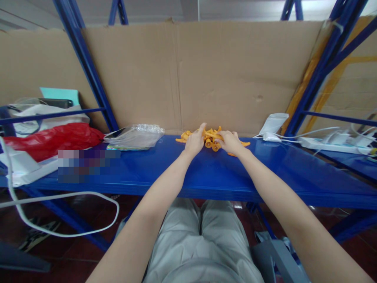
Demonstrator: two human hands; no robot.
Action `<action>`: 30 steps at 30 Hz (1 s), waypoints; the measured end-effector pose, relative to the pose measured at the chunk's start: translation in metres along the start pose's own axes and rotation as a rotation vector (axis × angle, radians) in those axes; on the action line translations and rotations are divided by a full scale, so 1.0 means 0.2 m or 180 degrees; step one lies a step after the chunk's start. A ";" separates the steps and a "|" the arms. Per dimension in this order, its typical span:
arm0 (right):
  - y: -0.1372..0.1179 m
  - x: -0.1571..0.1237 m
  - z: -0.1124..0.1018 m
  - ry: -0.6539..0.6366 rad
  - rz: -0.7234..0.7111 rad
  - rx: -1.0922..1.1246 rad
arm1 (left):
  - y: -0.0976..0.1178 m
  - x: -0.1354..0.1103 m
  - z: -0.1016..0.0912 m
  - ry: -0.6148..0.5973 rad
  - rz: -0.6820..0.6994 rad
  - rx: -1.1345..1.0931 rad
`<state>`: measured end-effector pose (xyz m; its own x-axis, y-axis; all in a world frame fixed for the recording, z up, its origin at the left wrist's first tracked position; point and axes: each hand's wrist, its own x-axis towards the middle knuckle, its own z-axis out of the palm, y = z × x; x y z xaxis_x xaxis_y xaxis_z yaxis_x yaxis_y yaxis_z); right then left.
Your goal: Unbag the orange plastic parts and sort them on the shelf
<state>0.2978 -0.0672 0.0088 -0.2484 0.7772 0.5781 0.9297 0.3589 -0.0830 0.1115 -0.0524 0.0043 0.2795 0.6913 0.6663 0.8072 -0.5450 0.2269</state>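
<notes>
Clutter sits well off to the left of the left hand (194,142): a red bag (53,139), and nearer in, a flat stack of clear plastic bags (135,135) pushed to the back of the blue shelf (206,173). That probably keeps the front strip bare for the forearms.

The left hand lies on the shelf with its back to the camera, half open, one finger lifted and the rest curved against the left edge of a small heap of orange pieces (211,138). Its palm side is hidden, so I cannot tell whether it grips a piece.

The heap lies between the two hands, touching both, and hard against the cardboard (224,74) that backs the shelf. The board likely serves as a stop, so the loose pieces cannot slide off behind.

The right hand (231,142) closes the heap's other side, fingers curled down over the pieces. Whether they pinch one or only rest on top cannot be told. Held this way, the two hands seem to pen the pieces in.

Right of that hand, apart from it, lie a white pouch (273,124) and then a power strip (330,144).
</notes>
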 end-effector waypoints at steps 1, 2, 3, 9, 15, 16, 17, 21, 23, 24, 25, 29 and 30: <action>0.01 0.00 0.01 0.0021 0.0043 0.0056 | 0.00 0.00 0.00 0.0019 0.0022 0.0024; 0.02 0.01 0.01 0.0044 0.0080 0.0117 | 0.00 0.00 0.00 0.0042 0.0045 0.0045; 0.02 0.01 0.02 0.0069 0.0107 0.0179 | 0.00 0.00 0.00 0.0059 0.0064 0.0066; 0.06 0.02 0.05 0.0046 0.0150 0.0302 | 0.00 0.00 0.00 -0.0027 0.0087 0.0127; 0.05 0.02 0.03 0.0055 0.0219 0.0200 | 0.02 0.00 -0.01 -0.0048 0.0047 0.0066; 0.04 0.01 0.03 0.0052 0.0234 0.0189 | 0.02 0.00 0.00 -0.0020 0.0048 0.0040; 0.03 0.01 0.02 0.0044 0.0246 0.0173 | 0.02 0.00 0.00 0.0010 0.0047 0.0011; 0.01 0.00 -0.01 0.0067 0.0220 0.0031 | 0.01 0.00 0.01 0.0066 -0.0003 -0.0109; 0.00 0.00 -0.02 0.0126 0.0146 -0.0079 | 0.02 0.00 0.01 0.0067 -0.0024 -0.0150; 0.00 0.00 -0.02 0.0160 0.0100 -0.0139 | 0.02 0.00 0.01 0.0065 -0.0037 -0.0166; 0.00 -0.01 -0.02 0.0193 0.0055 -0.0203 | 0.02 0.00 0.01 0.0061 -0.0055 -0.0181; -0.02 -0.01 -0.04 0.0292 -0.0080 -0.0514 | 0.03 0.00 0.00 0.0081 -0.0149 -0.0270; -0.03 -0.02 -0.05 0.0319 -0.0110 -0.0593 | 0.03 0.00 0.00 0.0106 -0.0165 -0.0295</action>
<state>0.2953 -0.0768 0.0154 -0.2612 0.7075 0.6566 0.9576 0.2754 0.0842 0.1174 -0.0556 0.0057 0.2200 0.7045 0.6748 0.7680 -0.5516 0.3254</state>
